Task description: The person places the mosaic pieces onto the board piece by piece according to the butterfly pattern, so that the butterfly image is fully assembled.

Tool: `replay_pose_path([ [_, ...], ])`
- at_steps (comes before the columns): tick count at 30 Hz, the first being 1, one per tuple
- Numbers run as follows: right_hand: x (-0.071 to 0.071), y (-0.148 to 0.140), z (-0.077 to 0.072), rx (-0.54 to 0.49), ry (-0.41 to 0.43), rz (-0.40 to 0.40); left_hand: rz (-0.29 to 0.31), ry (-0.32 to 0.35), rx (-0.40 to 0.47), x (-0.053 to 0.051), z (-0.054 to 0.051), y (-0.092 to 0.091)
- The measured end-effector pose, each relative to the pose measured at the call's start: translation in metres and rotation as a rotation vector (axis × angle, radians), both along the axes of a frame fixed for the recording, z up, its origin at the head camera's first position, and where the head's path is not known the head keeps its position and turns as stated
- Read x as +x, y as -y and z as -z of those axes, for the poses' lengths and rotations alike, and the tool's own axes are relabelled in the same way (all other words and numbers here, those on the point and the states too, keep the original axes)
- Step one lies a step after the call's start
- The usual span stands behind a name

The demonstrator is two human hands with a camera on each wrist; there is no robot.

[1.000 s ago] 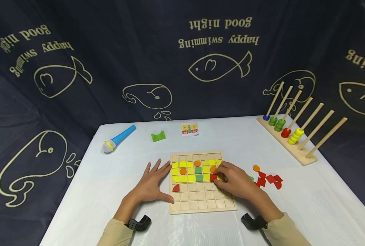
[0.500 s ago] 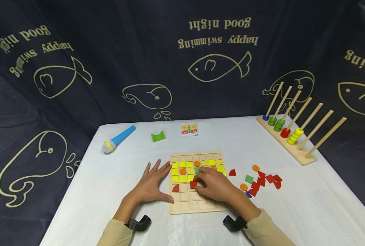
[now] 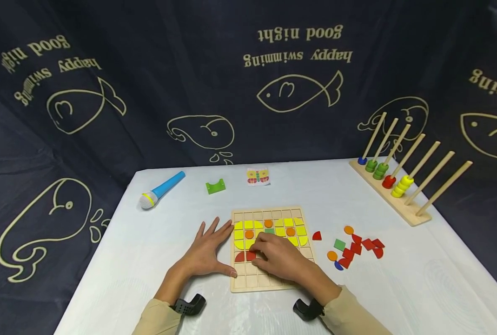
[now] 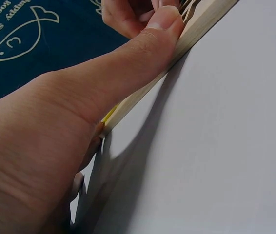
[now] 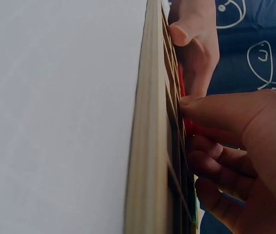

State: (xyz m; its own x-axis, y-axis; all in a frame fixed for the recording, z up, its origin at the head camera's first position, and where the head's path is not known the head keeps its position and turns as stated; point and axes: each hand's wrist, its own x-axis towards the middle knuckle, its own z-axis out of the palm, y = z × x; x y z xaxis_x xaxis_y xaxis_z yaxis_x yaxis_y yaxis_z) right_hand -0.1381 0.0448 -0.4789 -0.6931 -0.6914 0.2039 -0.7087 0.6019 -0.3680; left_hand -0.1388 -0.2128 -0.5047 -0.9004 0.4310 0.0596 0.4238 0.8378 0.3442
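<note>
A wooden grid board (image 3: 269, 282) lies on the white table, its upper rows filled with yellow, orange and green tiles. My left hand (image 3: 206, 251) rests at the board's left edge with fingers spread; in the left wrist view its thumb (image 4: 143, 53) lies on the rim. With thumb and fingertips, my right hand (image 3: 279, 256) pinches a red square tile (image 3: 250, 257) at a cell beside a red quarter-circle tile (image 3: 239, 257). The right wrist view shows red (image 5: 187, 127) between those fingertips. Part of the middle tiles is hidden under the right hand.
Loose red, orange, green and blue tiles (image 3: 355, 248) lie right of the board, a red quarter-circle (image 3: 317, 236) closer in. Behind are a toy microphone (image 3: 162, 190), a green arched block (image 3: 215, 186), a butterfly pattern card (image 3: 258, 176) and a bead-peg rack (image 3: 392, 193).
My right hand has carried the red square tile leftward across the board, from the right-hand yellow tiles to the cell beside the red quarter-circle. The left hand has stayed put.
</note>
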Motion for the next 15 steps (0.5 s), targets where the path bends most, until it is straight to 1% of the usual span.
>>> replay_pose_path([
  [4, 0.000, 0.001, 0.000, -0.016, -0.009, -0.008, 0.002, -0.007, -0.007, 0.000, 0.000, 0.000],
  [9, 0.001, 0.001, -0.002, -0.019, -0.005, -0.024, -0.001, 0.005, -0.013, -0.001, 0.000, -0.001],
  [15, 0.001, -0.011, -0.006, -0.021, -0.030, -0.024, -0.002, 0.009, -0.017, -0.001, 0.001, -0.001],
])
